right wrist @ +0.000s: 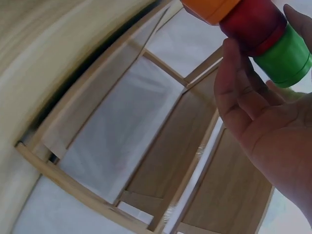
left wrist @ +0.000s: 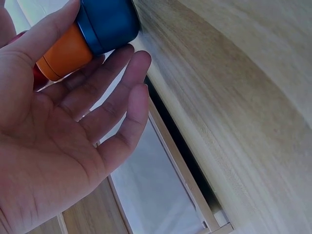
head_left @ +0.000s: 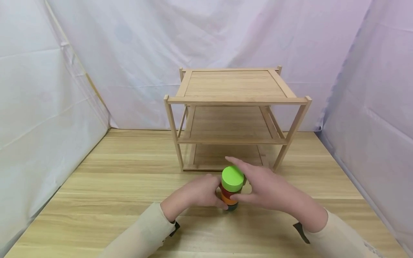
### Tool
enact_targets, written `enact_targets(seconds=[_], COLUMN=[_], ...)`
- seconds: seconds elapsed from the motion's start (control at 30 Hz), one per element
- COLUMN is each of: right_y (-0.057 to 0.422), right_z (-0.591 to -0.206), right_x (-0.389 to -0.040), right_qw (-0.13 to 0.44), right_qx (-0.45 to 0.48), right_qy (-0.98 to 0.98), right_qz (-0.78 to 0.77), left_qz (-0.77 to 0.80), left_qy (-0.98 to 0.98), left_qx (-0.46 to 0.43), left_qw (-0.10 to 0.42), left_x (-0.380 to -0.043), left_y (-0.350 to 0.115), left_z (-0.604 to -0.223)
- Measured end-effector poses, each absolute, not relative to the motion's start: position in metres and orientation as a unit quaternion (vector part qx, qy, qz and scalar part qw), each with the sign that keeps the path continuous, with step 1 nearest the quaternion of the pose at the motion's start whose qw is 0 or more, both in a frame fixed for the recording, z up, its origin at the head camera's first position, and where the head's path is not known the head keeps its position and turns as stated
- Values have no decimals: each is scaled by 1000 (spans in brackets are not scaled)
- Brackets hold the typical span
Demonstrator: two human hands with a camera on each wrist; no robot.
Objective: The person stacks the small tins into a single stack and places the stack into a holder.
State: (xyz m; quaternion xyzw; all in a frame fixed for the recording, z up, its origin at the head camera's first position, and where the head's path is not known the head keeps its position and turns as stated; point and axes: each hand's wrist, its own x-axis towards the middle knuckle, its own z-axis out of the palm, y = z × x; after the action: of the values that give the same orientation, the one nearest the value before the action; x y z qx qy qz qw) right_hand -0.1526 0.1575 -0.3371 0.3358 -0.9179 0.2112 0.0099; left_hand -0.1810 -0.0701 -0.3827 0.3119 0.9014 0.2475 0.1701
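The left hand [head_left: 202, 191] pinches a cylindrical green-red-orange-blue stack [head_left: 231, 188] near the pale wooden rack [head_left: 232, 85]; the right hand [head_left: 262, 184] spreads at the stack's right side, whether pinching, I cannot tell.

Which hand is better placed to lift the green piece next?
Probably the right hand: it is beside the green piece, while the left hand is lower, by the orange piece and blue piece.

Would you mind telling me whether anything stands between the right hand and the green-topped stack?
Nothing visible does: the right hand is right beside the green-topped stack. The left hand is at the opposite side, and the wooden rack stands beyond the stack, in neither case between them.
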Motion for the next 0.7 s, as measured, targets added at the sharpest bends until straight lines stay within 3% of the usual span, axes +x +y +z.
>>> enact_targets(seconds=[0.43, 0.7], right_y=[170, 162], right_z=[-372, -383], right_x=[-159, -156], right_qw=[-148, -161], right_qx=[254, 234], right_qy=[-890, -880], right_qz=[349, 381], left_qz=[246, 235], left_qy=[903, 907], left_qx=[310, 309], left_qw=[164, 160], left_x=[-180, -178], left_y=[-70, -71], left_z=[-383, -383])
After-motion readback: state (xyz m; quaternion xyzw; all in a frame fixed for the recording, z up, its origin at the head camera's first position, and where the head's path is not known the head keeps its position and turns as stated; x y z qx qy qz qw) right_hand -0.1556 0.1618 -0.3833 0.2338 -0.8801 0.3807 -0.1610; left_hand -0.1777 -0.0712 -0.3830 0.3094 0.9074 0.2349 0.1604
